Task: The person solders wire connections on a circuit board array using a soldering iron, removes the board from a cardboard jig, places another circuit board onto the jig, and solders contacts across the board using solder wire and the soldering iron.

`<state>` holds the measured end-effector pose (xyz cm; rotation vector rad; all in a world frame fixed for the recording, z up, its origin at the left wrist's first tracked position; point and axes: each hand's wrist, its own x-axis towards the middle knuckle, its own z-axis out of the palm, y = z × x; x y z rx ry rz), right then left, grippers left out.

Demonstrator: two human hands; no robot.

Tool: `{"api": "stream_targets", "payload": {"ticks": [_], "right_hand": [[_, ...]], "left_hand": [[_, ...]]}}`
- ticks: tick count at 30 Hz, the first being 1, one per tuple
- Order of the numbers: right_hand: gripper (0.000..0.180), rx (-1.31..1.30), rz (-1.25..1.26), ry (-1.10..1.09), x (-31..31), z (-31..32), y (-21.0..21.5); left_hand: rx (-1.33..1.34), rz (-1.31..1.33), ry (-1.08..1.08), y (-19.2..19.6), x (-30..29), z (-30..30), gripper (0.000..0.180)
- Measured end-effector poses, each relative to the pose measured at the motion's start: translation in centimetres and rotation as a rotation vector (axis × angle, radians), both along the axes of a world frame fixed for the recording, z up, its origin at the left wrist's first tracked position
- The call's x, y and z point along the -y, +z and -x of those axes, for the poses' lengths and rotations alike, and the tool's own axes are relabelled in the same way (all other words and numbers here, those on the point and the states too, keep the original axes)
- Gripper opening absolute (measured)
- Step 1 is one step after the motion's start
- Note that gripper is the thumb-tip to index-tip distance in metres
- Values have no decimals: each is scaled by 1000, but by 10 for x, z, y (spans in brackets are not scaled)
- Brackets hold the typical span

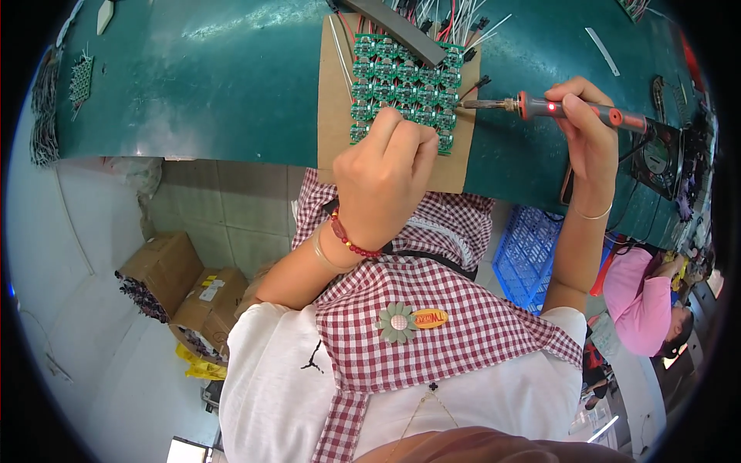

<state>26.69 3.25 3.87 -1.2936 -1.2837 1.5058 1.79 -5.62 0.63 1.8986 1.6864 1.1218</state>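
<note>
A panel of small green circuit boards [407, 75] lies on a brown cardboard sheet [334, 131]. My left hand [386, 174] is closed in a pinch over the panel's near edge; whatever its fingertips hold is hidden behind the fingers. In my right hand [593, 131] is a soldering iron [532, 106] with a lit red light, its tip pointing left at the panel's right edge. Whether the tip touches a board I cannot tell. Across the far part of the panel rests a dark grey bar [397, 29]. Red, black and white wires [455, 23] fan out beyond it.
The green tabletop [208, 85] carries a small board piece [81, 79] and a bundle of dark wires [45, 116] at far left. A black soldering stand [660, 158] is at right. Below are a blue crate [529, 251] and cardboard boxes [166, 266]. Another person in pink [637, 301] sits at right.
</note>
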Motion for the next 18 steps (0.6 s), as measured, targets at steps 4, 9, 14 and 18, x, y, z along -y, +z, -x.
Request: {"api": "stream_targets", "payload": {"ticks": [4,9,14,18], "right_hand": [[20,-6,19,44,-6,-2,-8],[20,8,39,62,-8,-4,-3],[20,54,-9,150,-13,-1,5],[21,23,-26,121,-16,-7,3]], "left_hand": [[-14,-3,16,-1,0,-1,16],[-12,28,-1,-1,-4,-3,15],[16,36,3,0,-3,-2,15],[26,15,25,2,-3,-1,14]]}}
